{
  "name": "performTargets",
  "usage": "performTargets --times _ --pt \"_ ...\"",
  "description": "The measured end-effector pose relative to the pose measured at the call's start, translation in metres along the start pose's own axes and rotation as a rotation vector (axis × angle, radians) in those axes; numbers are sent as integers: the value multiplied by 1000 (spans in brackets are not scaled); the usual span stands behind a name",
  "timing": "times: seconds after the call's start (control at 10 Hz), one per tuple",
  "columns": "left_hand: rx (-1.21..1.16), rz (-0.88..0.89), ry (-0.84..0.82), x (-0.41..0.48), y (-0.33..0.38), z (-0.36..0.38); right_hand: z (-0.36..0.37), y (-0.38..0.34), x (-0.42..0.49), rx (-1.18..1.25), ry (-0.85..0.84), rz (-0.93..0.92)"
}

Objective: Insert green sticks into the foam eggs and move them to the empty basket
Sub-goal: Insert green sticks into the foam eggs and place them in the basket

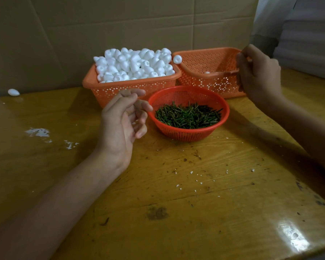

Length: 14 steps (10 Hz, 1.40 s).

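Observation:
An orange basket at the back is heaped with white foam eggs. To its right stands a second orange basket, where one foam egg shows low inside. Another foam egg is at that basket's left corner, by the rim. A red round bowl in front holds a pile of green sticks. My left hand hovers just left of the bowl, fingers loosely curled, holding nothing. My right hand hangs over the second basket's right end with relaxed fingers and nothing visible in it.
The baskets sit on a yellow wooden table strewn with foam crumbs. A stray foam egg lies at the far left by the cardboard wall. The table's edge runs along the lower right.

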<state>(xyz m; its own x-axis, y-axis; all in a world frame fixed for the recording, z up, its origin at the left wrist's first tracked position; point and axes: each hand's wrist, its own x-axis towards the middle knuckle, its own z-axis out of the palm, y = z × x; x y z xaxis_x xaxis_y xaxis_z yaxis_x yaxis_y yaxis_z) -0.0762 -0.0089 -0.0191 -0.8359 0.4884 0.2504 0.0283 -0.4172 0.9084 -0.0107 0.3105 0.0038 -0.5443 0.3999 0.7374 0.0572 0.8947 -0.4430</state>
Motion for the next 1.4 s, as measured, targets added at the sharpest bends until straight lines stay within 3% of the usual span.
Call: performTargets --times 0.1,0.2,0.3,0.4,0.5,0.9,1.1,1.4 --pt "4 3 -5 0 1 0 0 -17 -8 131 -31 -39" --pt "28 9 -4 -1 0 1 1 -37 -18 227 -231 -181" --pt "30 16 -7 0 -1 0 2 -56 -23 184 -559 -373" --pt "51 26 -19 0 -2 1 6 -62 -26 37 -848 -447" --pt "71 48 -38 0 -4 1 3 -63 -24 59 -932 -406" --pt "87 70 -61 0 -6 2 5 -67 -28 206 -840 -362" --pt "91 72 -64 0 -7 1 5 -64 -33 349 -827 -191" --pt "131 106 -58 1 -8 0 5 -68 -34 373 -840 -164"
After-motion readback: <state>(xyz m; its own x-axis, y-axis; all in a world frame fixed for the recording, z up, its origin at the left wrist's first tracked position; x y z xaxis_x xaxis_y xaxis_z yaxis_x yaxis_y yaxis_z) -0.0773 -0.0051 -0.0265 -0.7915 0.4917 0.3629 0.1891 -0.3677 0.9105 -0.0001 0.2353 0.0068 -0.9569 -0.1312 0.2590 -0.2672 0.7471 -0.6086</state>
